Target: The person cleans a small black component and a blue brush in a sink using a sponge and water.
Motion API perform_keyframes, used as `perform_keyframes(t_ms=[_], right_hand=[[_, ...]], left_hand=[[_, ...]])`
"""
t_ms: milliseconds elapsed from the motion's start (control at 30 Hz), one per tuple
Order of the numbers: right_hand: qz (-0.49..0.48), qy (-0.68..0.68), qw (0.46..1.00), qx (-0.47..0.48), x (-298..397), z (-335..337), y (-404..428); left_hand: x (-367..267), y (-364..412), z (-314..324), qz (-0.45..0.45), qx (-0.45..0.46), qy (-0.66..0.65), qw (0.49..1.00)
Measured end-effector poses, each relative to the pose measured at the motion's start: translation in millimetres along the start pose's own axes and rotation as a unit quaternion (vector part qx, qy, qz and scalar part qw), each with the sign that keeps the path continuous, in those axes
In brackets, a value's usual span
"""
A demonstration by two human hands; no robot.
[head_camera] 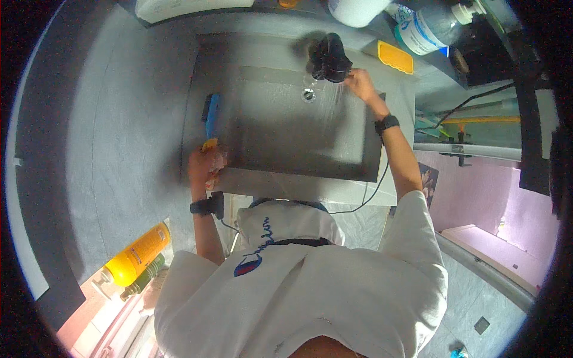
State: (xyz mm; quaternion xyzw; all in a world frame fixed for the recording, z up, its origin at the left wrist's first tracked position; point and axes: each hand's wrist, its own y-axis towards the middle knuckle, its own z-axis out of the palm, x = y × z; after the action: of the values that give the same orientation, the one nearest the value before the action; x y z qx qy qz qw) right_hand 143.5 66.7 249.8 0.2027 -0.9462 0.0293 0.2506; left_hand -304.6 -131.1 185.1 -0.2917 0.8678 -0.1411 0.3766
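Note:
A black tap (333, 58) stands at the back of a grey rectangular sink (286, 129). Water (330, 96) streams from it near the round metal drain (308, 95). My right hand (361, 85) has its fingers on the right side of the tap. My left hand (200, 162), blurred, is over the sink's front left rim, around a crumpled translucent plastic packet (218, 162) with a yellow part (210, 144) at its far end; the fingers hide much of it. Just beyond lies a blue brush (212, 114) with a dark side, on the left rim.
A yellow tray (395, 57) leans at the back right corner, near a clear pump bottle (425, 31) and a white container (358, 11). Yellow (138, 255) and green (144, 276) pump bottles stand at lower left. A black cable (371, 192) hangs by the sink's front right.

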Motion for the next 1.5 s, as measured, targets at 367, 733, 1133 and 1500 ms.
perform_keyframes(t_ms=[367,733,1133,1500], right_hand=[[0.233,0.201,0.944,-0.123,-6,13,-6],[0.136,0.104,0.952,0.253,22,74,-180],[0.33,0.68,0.651,-0.078,151,68,-211],[0.373,0.611,0.641,-0.277,133,86,-213]], left_hand=[[-36,-23,-10,0.043,-0.063,0.072,0.994],[-57,-32,-25,0.062,-0.063,0.109,0.99],[-131,-97,47,-0.015,0.42,-0.207,0.883],[-99,-102,144,0.045,0.475,-0.219,0.851]])
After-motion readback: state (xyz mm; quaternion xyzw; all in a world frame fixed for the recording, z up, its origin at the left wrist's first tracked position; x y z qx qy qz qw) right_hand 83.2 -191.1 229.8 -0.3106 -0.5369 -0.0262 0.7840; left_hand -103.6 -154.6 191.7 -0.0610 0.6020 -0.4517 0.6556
